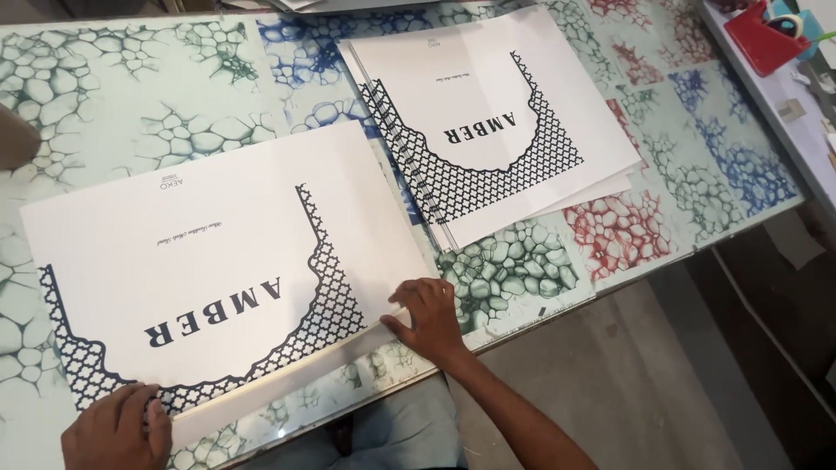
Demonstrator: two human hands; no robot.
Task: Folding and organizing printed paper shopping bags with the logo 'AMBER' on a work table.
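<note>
A large white printed sheet (200,252) with a dark lattice border and dark lettering lies on the glass table in front of me. My left hand (117,426) presses on its near left corner. My right hand (428,318) rests on its near right corner, fingers on the paper's edge, where a strip of a lower white sheet (287,383) shows beneath. A stack of several similar printed sheets (492,113) lies fanned out further back on the right.
The table top (705,174) is glass over a cell-patterned print in green, blue and red. Its near edge (557,309) runs diagonally, with grey floor beyond. A red tray (762,39) with small items sits on a side surface at top right.
</note>
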